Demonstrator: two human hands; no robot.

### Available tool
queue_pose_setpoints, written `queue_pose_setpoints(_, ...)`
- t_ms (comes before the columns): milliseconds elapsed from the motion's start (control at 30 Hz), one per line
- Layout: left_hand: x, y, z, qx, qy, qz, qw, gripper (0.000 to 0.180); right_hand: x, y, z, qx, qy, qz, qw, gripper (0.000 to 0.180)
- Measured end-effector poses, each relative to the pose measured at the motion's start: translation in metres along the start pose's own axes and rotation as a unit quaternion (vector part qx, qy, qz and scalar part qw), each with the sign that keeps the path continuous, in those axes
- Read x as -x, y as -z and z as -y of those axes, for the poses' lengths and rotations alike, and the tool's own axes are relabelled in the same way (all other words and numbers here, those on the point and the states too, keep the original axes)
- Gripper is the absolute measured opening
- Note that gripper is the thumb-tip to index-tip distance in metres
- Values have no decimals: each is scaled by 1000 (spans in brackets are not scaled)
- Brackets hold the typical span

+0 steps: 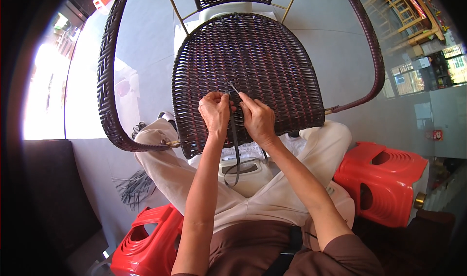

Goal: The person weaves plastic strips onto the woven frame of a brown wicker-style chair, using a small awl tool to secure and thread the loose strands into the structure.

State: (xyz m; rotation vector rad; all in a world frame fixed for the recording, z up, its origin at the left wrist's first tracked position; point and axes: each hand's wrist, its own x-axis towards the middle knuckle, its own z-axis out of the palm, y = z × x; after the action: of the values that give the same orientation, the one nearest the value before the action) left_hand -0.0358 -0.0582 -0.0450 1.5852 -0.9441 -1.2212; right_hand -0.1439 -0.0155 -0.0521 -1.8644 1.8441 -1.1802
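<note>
A dark brown woven chair seat with reddish strands lies in front of me, over my lap. Near its middle, my left hand is closed, thumb and fingers pinching a dark flat weaving strip. The strip's loose length hangs past the seat's near edge and curls into a loop above my lap. Just beside it, my right hand is closed round a thin metal pointed tool. Its tip slants up to the left, at the weave or just above it. My fingers hide the tool's handle.
Wrapped armrests curve round on the left and right. Red plastic stools stand at lower left and right. A bundle of dark strips lies on the floor at left. A wooden rack stands far right.
</note>
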Motion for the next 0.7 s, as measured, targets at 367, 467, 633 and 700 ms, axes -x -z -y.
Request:
queue_pose_setpoints(367,-3,1,-2,-28,11,11,999,15,-12,17,13,32,-59,98,993,21)
queue_pose_setpoints(467,-2,1,-4,-35,7,9,999,16,-19,19,16,38,-60,118,990,21)
queue_pose_setpoints(633,-4,0,0,-49,-3,4,999,16,-27,20,21,53,-70,147,985,20)
queue_pose_setpoints(700,-4,-1,-2,-41,8,1,999,17,-30,21,23,53,-65,148,985,20)
